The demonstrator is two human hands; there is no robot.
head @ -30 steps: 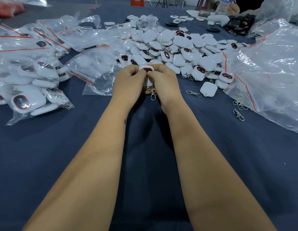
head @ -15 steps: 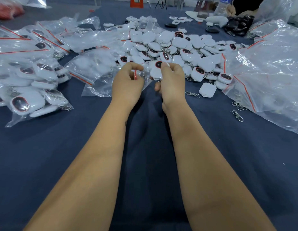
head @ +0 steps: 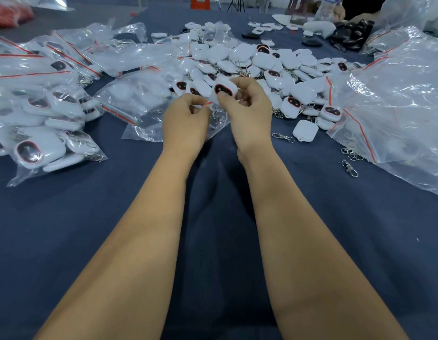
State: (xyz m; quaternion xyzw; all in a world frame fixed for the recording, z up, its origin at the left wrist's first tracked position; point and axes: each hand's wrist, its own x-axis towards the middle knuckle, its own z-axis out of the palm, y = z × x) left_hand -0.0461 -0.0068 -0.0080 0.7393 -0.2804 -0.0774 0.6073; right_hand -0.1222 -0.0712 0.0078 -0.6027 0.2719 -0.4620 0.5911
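The right hand (head: 249, 114) grasped a white key fob (head: 224, 90) between thumb and curled fingers. It held the fob above the middle of the table (head: 65, 217), with its dark, red-rimmed oval face turned toward the camera. The left hand (head: 186, 123) sat just beside it, fingers curled, pinching the red-striped mouth of a small zip bag (head: 216, 122). The clear body of the bag hung down between the two hands. The fob touched the bag's mouth, but the plastic was too clear and crumpled to tell whether it had entered.

Behind the hands, a heap of loose fobs (head: 262, 62) spread toward the table's far edge. Filled bags of fobs (head: 41, 123) lay stacked along the left edge, and flat empty zip bags (head: 139, 101) lay between them and the hands. A large clear sack (head: 397, 114) covered the right edge. Near it lay one stray fob (head: 305, 130), face down, with a metal clasp (head: 283, 137) just beside it. A second clasp (head: 350, 169) lay against the sack's near corner. Black pieces (head: 352, 35) sat at the far right corner.
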